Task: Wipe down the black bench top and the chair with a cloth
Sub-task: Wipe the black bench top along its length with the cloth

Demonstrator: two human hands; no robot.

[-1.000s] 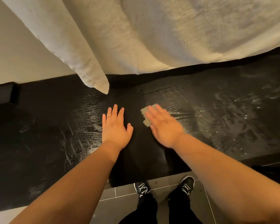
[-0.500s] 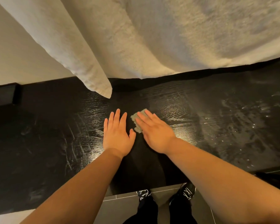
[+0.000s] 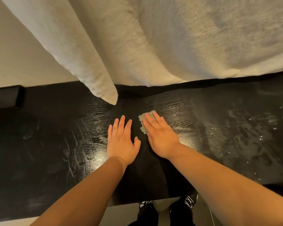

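Here the black tabletop [image 3: 219, 136] runs long from left to right in front of you. Your right hand [image 3: 160, 136] lies flat on it, fingers [image 3: 149, 123] stretched open, pressing the small cloth [image 3: 142, 121] under their tips. Your left hand [image 3: 122, 141] rests open just beside, holding nothing. The streaked part lies to the left of the cloth
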